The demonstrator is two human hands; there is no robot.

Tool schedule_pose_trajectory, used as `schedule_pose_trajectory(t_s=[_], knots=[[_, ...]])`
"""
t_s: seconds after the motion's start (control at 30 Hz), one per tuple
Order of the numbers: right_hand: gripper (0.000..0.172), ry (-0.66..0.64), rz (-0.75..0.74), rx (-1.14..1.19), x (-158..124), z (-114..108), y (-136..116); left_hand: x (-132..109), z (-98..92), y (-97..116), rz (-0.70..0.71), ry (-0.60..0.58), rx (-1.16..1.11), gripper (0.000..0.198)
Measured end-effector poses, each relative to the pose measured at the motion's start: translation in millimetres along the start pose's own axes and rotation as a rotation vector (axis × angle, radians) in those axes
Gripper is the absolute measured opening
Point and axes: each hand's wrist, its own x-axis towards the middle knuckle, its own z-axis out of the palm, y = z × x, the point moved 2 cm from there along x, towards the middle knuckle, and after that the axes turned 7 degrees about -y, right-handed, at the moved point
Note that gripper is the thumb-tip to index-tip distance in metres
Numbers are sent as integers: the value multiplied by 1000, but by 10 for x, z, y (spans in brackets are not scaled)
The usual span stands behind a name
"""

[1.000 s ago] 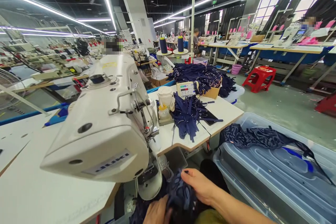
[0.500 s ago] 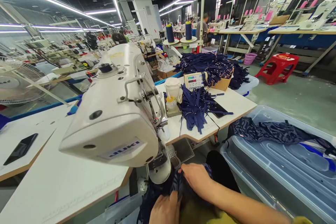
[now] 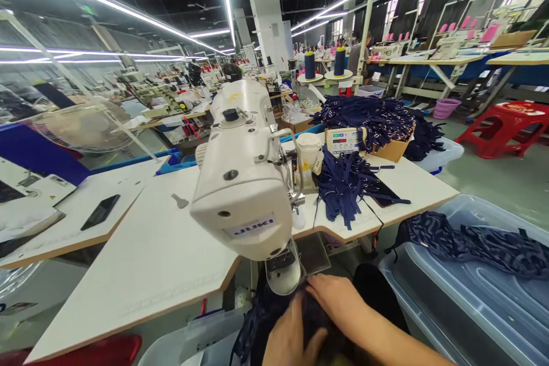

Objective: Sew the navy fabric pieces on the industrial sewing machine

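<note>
A dark navy fabric piece point(image 3: 253, 326) hangs in my lap just below the sewing machine point(image 3: 242, 200); its full shape is hidden. My right hand point(image 3: 338, 300) is closed, pinching the fabric's upper edge close to the machine's rounded metal sewing bed point(image 3: 283, 277). On the near side, my left hand point(image 3: 289, 334) lies against the same fabric, thumb and fingers apart and slightly blurred. Navy straps point(image 3: 343, 183) with small rings or sliders are heaped on the table behind the machine head.
A clear plastic bin point(image 3: 454, 286) at right bears a patterned navy garment point(image 3: 472, 246). A white cup point(image 3: 307, 151) and control panel point(image 3: 342, 140) stand behind the machine. A phone point(image 3: 100, 211) lies on the left table. Red stool point(image 3: 506, 126) stands far right.
My head view has turned left, so the scene sits further right. My left hand has loosened from its grip, its thumb now spread; my right hand keeps pinching the fabric, nearer the sewing bed.
</note>
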Motion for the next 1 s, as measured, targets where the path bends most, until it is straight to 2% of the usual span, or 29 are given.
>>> schedule_pose_trajectory(t_s=[0.07,0.1,0.17,0.2,0.27,0.3,0.37,0.4,0.43,0.47,0.5,0.6,0.67,0.73,0.8,0.87,1.0], knots=[[15,-107,-145,7,-75,-165,-137,-11,-238,-4,31,43,-241,69],[15,-174,-231,26,-118,-256,-228,-22,-376,4,82,35,-379,70],[15,-277,-356,92,-178,-429,-405,-51,-656,28,171,-30,-622,64],[16,-269,-369,113,-180,-504,-472,-64,-786,25,141,-28,-701,58],[18,-153,-356,76,-125,-606,-549,-78,-1004,-2,7,71,-691,49],[18,-69,-348,33,-76,-626,-563,-79,-1090,-18,-59,163,-611,45],[19,90,-337,-36,36,-608,-559,-72,-1224,-32,-105,389,-357,33],[20,146,-311,-34,90,-578,-542,-67,-1271,-23,-80,501,-222,27],[20,185,-268,-2,139,-541,-518,-61,-1304,-6,-26,584,-105,22],[21,209,-214,51,178,-503,-488,-54,-1322,15,44,614,-20,21],[21,215,-156,119,209,-466,-455,-46,-1330,37,116,589,27,23],[23,202,-18,373,256,-399,-349,-41,-1316,92,238,327,45,32],[25,190,21,553,276,-395,-294,-61,-1296,115,205,229,65,36],[28,146,29,703,302,-408,-271,-81,-1266,137,153,233,106,35],[30,84,16,799,340,-432,-272,-87,-1226,157,108,287,158,32],[31,61,-5,819,384,-469,-265,-74,-1187,169,77,336,214,31],[35,159,26,641,440,-562,-132,-43,-1188,172,28,382,260,31]])
